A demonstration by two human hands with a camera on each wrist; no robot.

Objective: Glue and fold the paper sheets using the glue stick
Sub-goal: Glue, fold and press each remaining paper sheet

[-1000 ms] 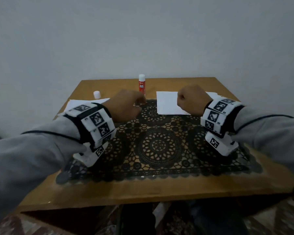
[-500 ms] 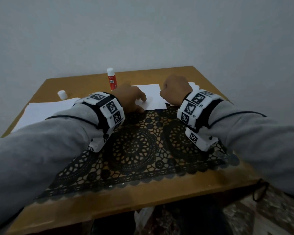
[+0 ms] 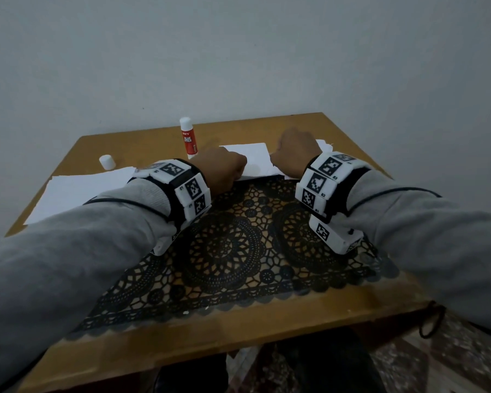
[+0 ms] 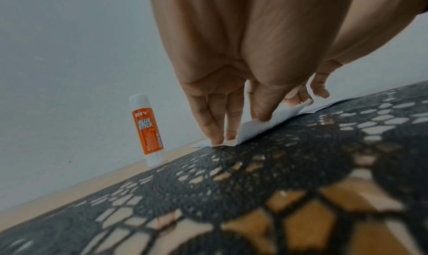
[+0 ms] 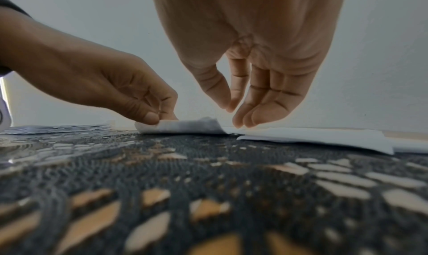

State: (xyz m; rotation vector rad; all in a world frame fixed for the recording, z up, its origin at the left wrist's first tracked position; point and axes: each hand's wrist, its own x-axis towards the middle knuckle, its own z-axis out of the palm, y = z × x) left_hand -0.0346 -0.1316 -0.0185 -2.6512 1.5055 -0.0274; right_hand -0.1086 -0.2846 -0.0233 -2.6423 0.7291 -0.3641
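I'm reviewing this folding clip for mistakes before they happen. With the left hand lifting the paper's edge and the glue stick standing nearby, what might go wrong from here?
1. The left hand pinches only one corner of the paper sheet, while the right hand hovers just above it, so the fold may come out skewed.
2. The sheet lies partly on the lace mat, an uneven base for creasing.
3. The glue stick stands upright close behind the left hand and might get knocked over.

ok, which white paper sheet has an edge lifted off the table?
The white paper sheet between the hands: left hand pinches its raised near edge. The white paper stack at left lies flat.
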